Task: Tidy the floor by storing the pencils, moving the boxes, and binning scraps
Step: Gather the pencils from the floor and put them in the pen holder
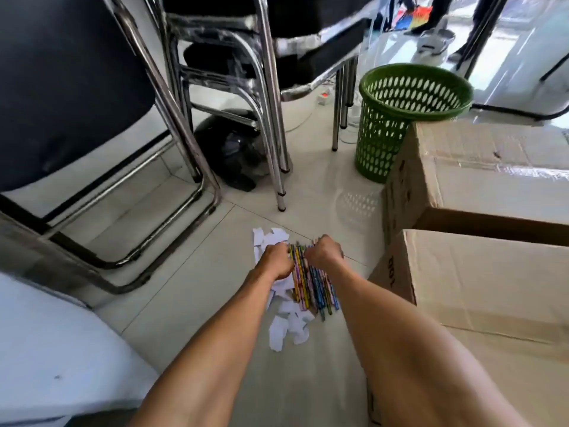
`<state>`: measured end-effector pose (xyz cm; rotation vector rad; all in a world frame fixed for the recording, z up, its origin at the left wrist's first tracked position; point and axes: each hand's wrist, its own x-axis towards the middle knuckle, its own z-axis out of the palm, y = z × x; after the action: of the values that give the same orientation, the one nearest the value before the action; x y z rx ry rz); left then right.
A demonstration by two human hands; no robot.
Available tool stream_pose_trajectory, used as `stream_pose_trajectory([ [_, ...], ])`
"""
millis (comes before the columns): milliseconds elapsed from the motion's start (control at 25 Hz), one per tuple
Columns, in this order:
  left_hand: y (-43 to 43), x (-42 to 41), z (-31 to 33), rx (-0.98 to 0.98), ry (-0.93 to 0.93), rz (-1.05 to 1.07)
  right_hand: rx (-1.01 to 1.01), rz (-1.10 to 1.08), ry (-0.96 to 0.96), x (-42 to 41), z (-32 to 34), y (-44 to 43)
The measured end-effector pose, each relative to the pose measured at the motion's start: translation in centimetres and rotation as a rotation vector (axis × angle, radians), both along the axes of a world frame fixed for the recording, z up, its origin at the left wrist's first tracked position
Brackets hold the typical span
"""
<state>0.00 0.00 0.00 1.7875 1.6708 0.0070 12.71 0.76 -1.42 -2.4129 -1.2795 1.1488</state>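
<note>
Several coloured pencils point(311, 285) lie side by side in a bunch on the pale tiled floor, among white paper scraps point(289, 326). My left hand point(277, 261) presses on the bunch's left side and my right hand point(324, 251) on its right side, both with fingers curled around the pencils' far ends. More scraps point(268, 237) show beyond my left hand. Two cardboard boxes stand at the right: a near one point(480, 282) and a taped far one point(480, 167). A green perforated bin point(400, 118) stands behind them.
Stacked chrome-legged black chairs point(172, 87) fill the left and middle back, with a dark helmet point(234, 149) on the floor under them. A white surface point(55, 349) sits at the lower left. A power strip point(323, 98) and cables lie near table legs. A person's feet show far right.
</note>
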Motion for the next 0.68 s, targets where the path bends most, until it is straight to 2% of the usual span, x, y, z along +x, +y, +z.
stream_pose_trajectory([
  [280, 0.7, 1.4, -8.7, 0.006, -0.05, 0.178, -0.022, -0.134, -0.086, -0.1, -9.3, -1.5],
  [520, 0.4, 0.3, -10.4, 0.107, 0.054, 0.105, 0.13, -0.036, -0.154, -1.5, -10.4, -1.8],
  [680, 0.5, -0.3, -10.9, 0.118, 0.097, 0.113, 0.114, -0.02, -0.25, -2.5, -10.7, -1.7],
])
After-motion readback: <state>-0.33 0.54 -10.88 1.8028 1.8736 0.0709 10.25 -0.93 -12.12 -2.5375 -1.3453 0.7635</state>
